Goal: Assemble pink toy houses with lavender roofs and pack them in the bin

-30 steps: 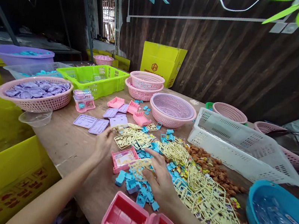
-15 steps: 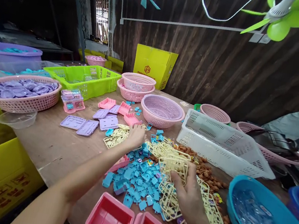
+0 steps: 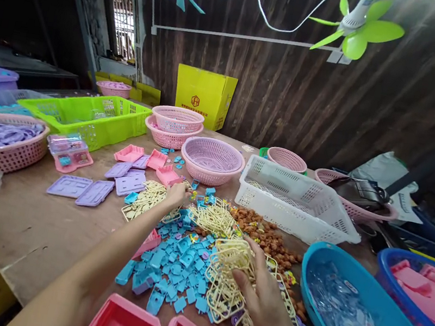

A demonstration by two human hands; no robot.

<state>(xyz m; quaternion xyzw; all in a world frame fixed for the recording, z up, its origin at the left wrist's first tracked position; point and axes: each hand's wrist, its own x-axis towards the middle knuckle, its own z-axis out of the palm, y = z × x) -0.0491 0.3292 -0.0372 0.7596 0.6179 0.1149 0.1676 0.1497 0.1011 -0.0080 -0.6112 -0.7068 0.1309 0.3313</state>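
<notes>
The left hand [image 3: 177,194] has advanced from the pink tray [image 3: 148,242] to frame centre, fingers curled onto cream frames [image 3: 148,200]. The right hand [image 3: 262,297], lower right, now pinches a lifted cream bunch [image 3: 232,259] beside the blue pieces [image 3: 177,261]: gathering appears underway.

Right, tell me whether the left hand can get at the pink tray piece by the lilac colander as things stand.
Probably yes: the left hand rests on cream frames right beside the pink tray piece, with nothing lying between them.
</notes>
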